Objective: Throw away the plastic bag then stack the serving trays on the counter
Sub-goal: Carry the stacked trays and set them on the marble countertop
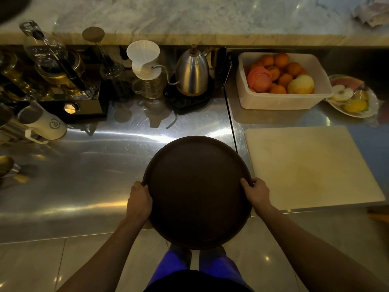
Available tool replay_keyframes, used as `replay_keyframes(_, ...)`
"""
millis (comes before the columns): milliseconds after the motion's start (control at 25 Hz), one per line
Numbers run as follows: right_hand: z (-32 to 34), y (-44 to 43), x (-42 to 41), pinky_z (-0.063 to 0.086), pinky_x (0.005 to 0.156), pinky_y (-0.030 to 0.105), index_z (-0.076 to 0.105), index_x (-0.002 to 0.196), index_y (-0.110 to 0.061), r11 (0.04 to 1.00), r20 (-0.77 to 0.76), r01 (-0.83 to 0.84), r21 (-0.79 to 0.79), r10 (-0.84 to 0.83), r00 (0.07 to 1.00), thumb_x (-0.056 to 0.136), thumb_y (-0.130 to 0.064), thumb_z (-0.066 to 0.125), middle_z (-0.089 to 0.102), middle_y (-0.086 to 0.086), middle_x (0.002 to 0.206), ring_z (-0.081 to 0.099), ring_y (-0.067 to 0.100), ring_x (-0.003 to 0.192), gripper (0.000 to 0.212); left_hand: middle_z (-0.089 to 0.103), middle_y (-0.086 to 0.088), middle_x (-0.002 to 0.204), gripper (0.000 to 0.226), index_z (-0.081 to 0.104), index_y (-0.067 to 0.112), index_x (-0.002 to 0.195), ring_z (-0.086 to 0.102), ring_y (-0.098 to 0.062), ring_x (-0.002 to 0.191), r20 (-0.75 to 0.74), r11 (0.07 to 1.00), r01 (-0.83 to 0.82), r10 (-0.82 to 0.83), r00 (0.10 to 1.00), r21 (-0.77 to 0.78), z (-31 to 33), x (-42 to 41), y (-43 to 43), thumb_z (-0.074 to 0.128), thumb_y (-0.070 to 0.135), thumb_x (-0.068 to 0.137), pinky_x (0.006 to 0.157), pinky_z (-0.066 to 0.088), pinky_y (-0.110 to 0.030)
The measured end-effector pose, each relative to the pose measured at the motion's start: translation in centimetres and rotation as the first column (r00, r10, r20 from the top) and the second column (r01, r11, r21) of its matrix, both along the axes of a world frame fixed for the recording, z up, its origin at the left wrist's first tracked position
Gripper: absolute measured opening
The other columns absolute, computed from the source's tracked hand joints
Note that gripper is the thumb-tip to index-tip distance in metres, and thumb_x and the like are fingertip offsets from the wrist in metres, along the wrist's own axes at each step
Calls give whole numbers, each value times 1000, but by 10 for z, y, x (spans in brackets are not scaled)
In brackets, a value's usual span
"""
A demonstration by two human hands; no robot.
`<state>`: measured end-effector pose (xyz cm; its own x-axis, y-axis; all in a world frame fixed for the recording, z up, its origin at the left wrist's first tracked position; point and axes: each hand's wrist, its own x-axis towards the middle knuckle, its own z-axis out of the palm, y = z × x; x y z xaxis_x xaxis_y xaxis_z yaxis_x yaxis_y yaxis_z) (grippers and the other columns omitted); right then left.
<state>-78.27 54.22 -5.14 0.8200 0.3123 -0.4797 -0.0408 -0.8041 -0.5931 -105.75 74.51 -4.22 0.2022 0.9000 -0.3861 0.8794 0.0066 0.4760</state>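
Note:
A round dark brown serving tray [196, 192] is held level in front of me, half over the steel counter [88, 175] and half over the floor. My left hand [139, 202] grips its left rim and my right hand [257, 193] grips its right rim, thumbs on top. I cannot tell whether more than one tray is in the stack I hold. No plastic bag shows on the steel counter.
A pale cutting board [311, 167] lies right of the tray. Behind are a tub of oranges [282, 81], a fruit plate [353, 98], a steel kettle [192, 74], a white dripper [144, 57], glass brewers and a white cup [45, 123] at left. A raised marble ledge [200, 15] runs along the back.

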Motion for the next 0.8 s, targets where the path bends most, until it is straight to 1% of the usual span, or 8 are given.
replay_keyframes(120, 5, -1, -5, 45, 70, 33, 59, 100, -9, 999, 67, 1, 39, -3, 998, 92, -40, 57, 59, 2, 86, 59, 23, 82, 32, 57, -15, 97, 24, 52, 1, 108, 53, -19, 78, 39, 999, -3, 1, 999, 50, 3, -6, 0, 38, 19, 102, 69, 42, -31)
replay_keyframes(240, 20, 3, -10, 39, 66, 31, 54, 88, -14, 994, 158, -4, 113, -14, 987, 92, -36, 57, 54, -3, 74, 55, 22, 75, 22, 53, -11, 93, 26, 54, -1, 105, 51, -21, 80, 89, 994, 6, -17, 996, 113, 13, -9, 9, 37, 18, 102, 70, 39, -32)
replay_keyframes(320, 32, 10, -13, 39, 63, 31, 54, 88, -13, 987, 179, -6, 163, -23, 984, 93, -34, 57, 55, -1, 75, 56, 23, 74, 22, 52, -11, 89, 26, 56, -2, 103, 54, -25, 79, 131, 986, 27, -49, 990, 166, 24, -12, 17, 38, 17, 102, 69, 37, -31)
replay_keyframes(400, 45, 17, -14, 37, 58, 30, 55, 90, -10, 981, 196, -8, 194, -31, 980, 94, -33, 57, 56, 2, 76, 56, 25, 75, 24, 53, -10, 86, 26, 56, -1, 102, 52, -24, 77, 161, 976, 38, -74, 984, 216, 39, -14, 28, 38, 17, 102, 68, 35, -33)
replay_keyframes(480, 63, 25, -17, 41, 59, 31, 56, 93, -8, 973, 209, 5, 231, -55, 976, 93, -33, 57, 58, 4, 80, 58, 25, 78, 25, 54, -11, 85, 26, 57, 0, 100, 51, -23, 76, 187, 964, 60, -111, 976, 261, 57, -18, 40, 39, 18, 101, 67, 36, -33)
replay_keyframes(560, 81, 33, -15, 50, 67, 36, 58, 94, -8, 962, 197, 30, 270, -86, 977, 92, -33, 58, 62, 8, 85, 61, 25, 79, 25, 53, -11, 83, 26, 58, -2, 98, 52, -25, 76, 208, 955, 66, -130, 969, 289, 73, -17, 53, 41, 18, 101, 67, 36, -34)
replay_keyframes(640, 100, 40, -16, 54, 70, 40, 60, 91, -8, 946, 197, 46, 321, -114, 974, 90, -31, 60, 65, 10, 85, 63, 24, 78, 24, 55, -12, 82, 25, 58, -3, 97, 55, -27, 77, 213, 946, 81, -153, 965, 313, 90, -18, 63, 44, 17, 99, 67, 38, -35)
replay_keyframes(800, 146, 51, -17, 52, 64, 35, 62, 89, -8, 905, 179, 68, 419, -156, 971, 88, -29, 61, 66, 11, 83, 64, 23, 77, 21, 60, -15, 88, 23, 58, 0, 104, 58, -29, 81, 247, 939, 80, -169, 954, 335, 132, -21, 74, 47, 19, 98, 66, 40, -36)
